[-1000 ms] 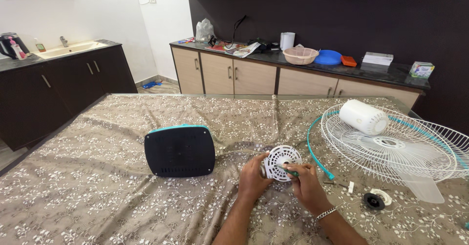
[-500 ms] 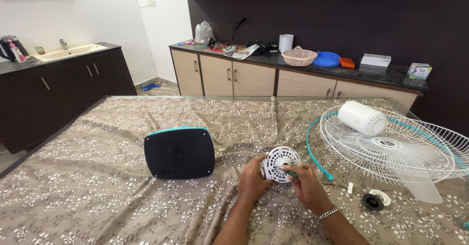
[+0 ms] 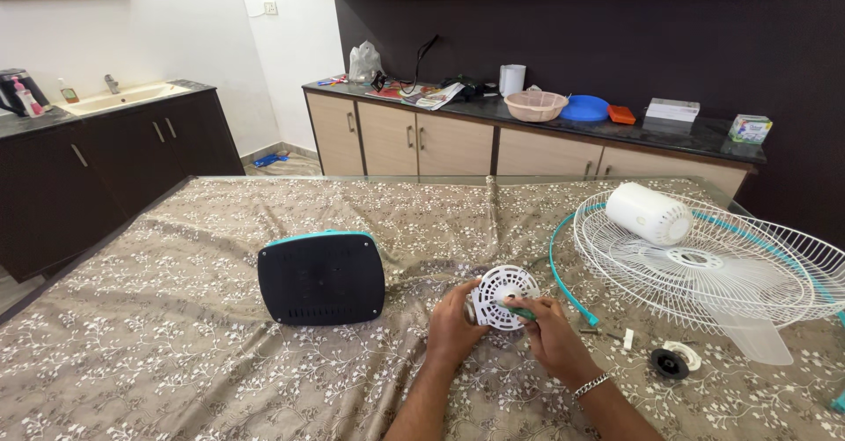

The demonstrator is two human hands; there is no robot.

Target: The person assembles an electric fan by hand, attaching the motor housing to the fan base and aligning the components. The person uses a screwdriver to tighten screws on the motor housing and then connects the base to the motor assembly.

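My left hand [image 3: 453, 327] grips a round white vented fan motor part [image 3: 503, 294] from its left side, holding it upright on the table. My right hand [image 3: 553, 335] holds a green-handled screwdriver [image 3: 525, 313] whose tip points at the middle of that part. A silver bracelet sits on my right wrist. Both hands are close together near the table's front centre.
A dark fan base with a teal rim [image 3: 322, 276] lies left of my hands. To the right are a white wire fan grille [image 3: 713, 265], a white motor cover [image 3: 650, 213], a clear blade, a black knob [image 3: 669, 363] and small screws [image 3: 591, 331]. Cabinets with clutter stand behind.
Nothing has moved but the camera, which shifted slightly; both hands stay on the white part and screwdriver.
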